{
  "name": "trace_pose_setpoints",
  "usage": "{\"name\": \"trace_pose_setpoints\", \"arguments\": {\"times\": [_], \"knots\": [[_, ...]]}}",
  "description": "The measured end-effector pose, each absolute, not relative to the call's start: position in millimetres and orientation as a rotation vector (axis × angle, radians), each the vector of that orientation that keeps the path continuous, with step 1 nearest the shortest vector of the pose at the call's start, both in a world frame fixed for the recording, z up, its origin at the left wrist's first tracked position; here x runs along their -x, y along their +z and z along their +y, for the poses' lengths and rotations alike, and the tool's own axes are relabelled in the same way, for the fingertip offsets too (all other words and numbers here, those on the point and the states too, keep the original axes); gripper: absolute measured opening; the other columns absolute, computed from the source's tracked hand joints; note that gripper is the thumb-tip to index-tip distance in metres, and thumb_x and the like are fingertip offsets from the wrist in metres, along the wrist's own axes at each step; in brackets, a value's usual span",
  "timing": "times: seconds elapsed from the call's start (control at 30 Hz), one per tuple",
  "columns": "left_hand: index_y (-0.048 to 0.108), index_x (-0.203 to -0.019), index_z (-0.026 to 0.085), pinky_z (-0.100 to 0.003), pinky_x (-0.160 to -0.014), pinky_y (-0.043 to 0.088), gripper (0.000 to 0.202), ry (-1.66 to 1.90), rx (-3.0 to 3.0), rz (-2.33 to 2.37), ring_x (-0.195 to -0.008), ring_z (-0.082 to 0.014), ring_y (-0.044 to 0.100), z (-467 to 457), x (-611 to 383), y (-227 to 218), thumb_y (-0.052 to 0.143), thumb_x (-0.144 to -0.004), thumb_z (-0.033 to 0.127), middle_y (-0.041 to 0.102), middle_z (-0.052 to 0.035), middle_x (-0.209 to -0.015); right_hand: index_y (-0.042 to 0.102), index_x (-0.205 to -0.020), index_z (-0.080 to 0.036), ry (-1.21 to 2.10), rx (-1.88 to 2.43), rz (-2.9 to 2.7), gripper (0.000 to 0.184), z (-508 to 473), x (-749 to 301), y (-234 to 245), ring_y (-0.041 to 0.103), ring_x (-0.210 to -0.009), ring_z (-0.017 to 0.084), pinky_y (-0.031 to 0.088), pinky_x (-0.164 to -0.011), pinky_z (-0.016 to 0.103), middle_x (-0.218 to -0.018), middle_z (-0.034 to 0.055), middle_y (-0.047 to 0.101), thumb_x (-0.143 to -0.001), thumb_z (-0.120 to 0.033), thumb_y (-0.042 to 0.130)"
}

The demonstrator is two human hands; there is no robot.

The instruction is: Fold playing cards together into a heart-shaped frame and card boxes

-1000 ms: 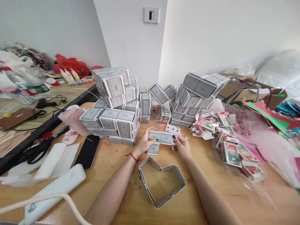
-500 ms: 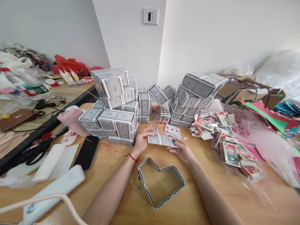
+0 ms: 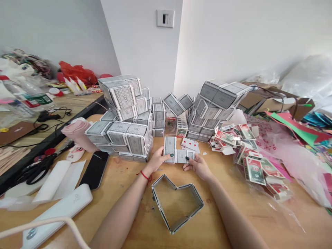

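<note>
Head view, remote post: what do I log at far left?

"I count at least two plastic bottles (image 3: 38, 96), one pair of scissors (image 3: 46, 162), one white roll (image 3: 53, 181), three squeeze bottles (image 3: 75, 86) with pale bodies, and one black phone (image 3: 93, 170) flat on the table (image 3: 119, 193)."

"Next, moving right?"

"One left stack (image 3: 127, 135) of card-patterned boxes. Some are hidden, so I enter no unit count."

"Condition of the grip?"

"Two hands, both closed on card. The left hand (image 3: 157, 159) grips one lengthwise card (image 3: 169, 147), thumb across its patterned face. One crosswise card (image 3: 181, 156) adjoins it on the right; the right hand (image 3: 199, 166) pinches its far end, thumb on top."

"Position of the two?"

"Centre, just beyond one heart-shaped frame (image 3: 196, 197) standing on the table. Whether they touch the tabletop, I cannot tell."

"And the remainder?"

"At least one face-up card (image 3: 190, 143) with red hearts, beyond the right hand; one right stack (image 3: 212, 110) of similar boxes; then one heap of card packets (image 3: 255, 169), overlapping, number uncertain."
</note>
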State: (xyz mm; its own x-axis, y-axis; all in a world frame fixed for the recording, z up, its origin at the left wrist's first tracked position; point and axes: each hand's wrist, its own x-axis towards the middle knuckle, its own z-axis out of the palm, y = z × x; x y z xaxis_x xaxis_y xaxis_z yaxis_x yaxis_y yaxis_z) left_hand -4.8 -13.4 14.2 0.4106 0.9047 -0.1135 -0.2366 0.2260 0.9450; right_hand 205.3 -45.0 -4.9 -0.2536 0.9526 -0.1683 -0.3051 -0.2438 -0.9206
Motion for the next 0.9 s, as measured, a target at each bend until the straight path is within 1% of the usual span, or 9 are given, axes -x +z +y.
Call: {"name": "trace_pose_setpoints", "arguments": {"times": [0.17,0.27,0.33,0.4,0.5,0.57,0.67,0.73,0.9], "knots": [[0.048,-0.108,0.017,-0.027,-0.059,0.057,0.05,0.877,-0.988,0.868,-0.084,-0.0182,0.062,-15.3,2.0,19.4,0.07,-0.064,0.02,0.062,-0.0088,-0.104,0.045,-0.081,-0.019,1.645,1.083,-1.073,0.035,-45.3,-202.2,-6.2,0.063,-0.048,0.015,0.054,-0.046,0.027,-0.063,0.0019,0.066,-0.072,-0.046,0.064],[0.049,-0.103,0.016,-0.025,-0.053,0.056,0.047,0.884,-0.976,0.911,-0.078,-0.0163,0.061,-15.1,0.4,20.6,0.071,-0.062,0.018,0.062,-0.0077,-0.098,0.044,-0.075,-0.018,1.63,1.137,-1.147,0.037,-45.0,-202.2,-5.0,0.06,-0.041,0.013,0.051,-0.039,0.024,-0.062,0.0027,0.067,-0.071,-0.05,0.063],[0.05,-0.1,0.015,-0.024,-0.049,0.055,0.046,0.916,-0.98,0.947,-0.073,-0.015,0.061,-15.4,-0.6,20.3,0.071,-0.06,0.017,0.062,-0.0058,-0.092,0.047,-0.074,-0.017,1.577,1.18,-1.178,0.038,-44.7,-202.4,-3.5,0.059,-0.041,0.012,0.05,-0.039,0.023,-0.058,0.0012,0.065,-0.068,-0.05,0.065],[0.05,-0.102,0.016,-0.024,-0.047,0.054,0.048,0.954,-0.985,0.983,-0.07,-0.0148,0.06,-15.8,-1.4,19.7,0.071,-0.058,0.017,0.061,-0.004,-0.088,0.054,-0.072,-0.016,1.489,1.211,-1.166,0.038,-44.3,-202.3,-2.3,0.06,-0.045,0.012,0.053,-0.044,0.024,-0.057,0.0,0.063,-0.063,-0.049,0.07],[0.049,-0.108,0.018,-0.027,-0.052,0.054,0.055,0.977,-0.994,1.006,-0.072,-0.0156,0.061,-15.4,-1.2,19.4,0.072,-0.057,0.015,0.062,-0.0036,-0.09,0.06,-0.07,-0.015,1.392,1.224,-1.099,0.039,-43.8,-202.3,-1.5,0.061,-0.051,0.014,0.056,-0.05,0.027,-0.058,0.0005,0.063,-0.055,-0.047,0.075],[0.052,-0.108,0.016,-0.031,-0.064,0.054,0.055,0.972,-1.043,0.957,-0.076,-0.0164,0.062,-14.3,0.4,20.2,0.072,-0.057,0.015,0.064,-0.0046,-0.092,0.062,-0.069,-0.015,1.393,1.222,-1.079,0.038,-43.9,-202.9,-1.7,0.061,-0.051,0.014,0.055,-0.05,0.028,-0.058,0.0015,0.064,-0.054,-0.047,0.076],[0.061,-0.098,0.011,-0.033,-0.08,0.05,0.043,0.91,-1.125,0.857,-0.084,-0.0187,0.062,-13.1,3.6,21.6,0.073,-0.057,0.017,0.067,-0.0066,-0.09,0.064,-0.071,-0.014,1.437,1.215,-1.093,0.036,-44.5,-204.6,-1.9,0.061,-0.05,0.015,0.054,-0.049,0.026,-0.057,0.0026,0.065,-0.056,-0.044,0.076],[0.062,-0.095,0.01,-0.035,-0.078,0.051,0.038,0.838,-1.099,0.827,-0.085,-0.0203,0.063,-13.3,4.9,21.9,0.072,-0.059,0.02,0.068,-0.0075,-0.09,0.064,-0.071,-0.014,1.456,1.214,-1.102,0.035,-44.4,-205.5,-1.9,0.062,-0.05,0.015,0.054,-0.048,0.027,-0.057,0.0032,0.066,-0.056,-0.043,0.076],[0.062,-0.097,0.011,-0.036,-0.063,0.055,0.041,0.798,-1.009,0.849,-0.08,-0.0218,0.064,-14.4,2.4,19.2,0.073,-0.059,0.022,0.069,-0.0077,-0.087,0.063,-0.065,-0.014,1.456,1.215,-1.102,0.036,-42.1,-205.4,-2.6,0.062,-0.049,0.016,0.055,-0.048,0.027,-0.056,0.003,0.065,-0.052,-0.045,0.077]]}}
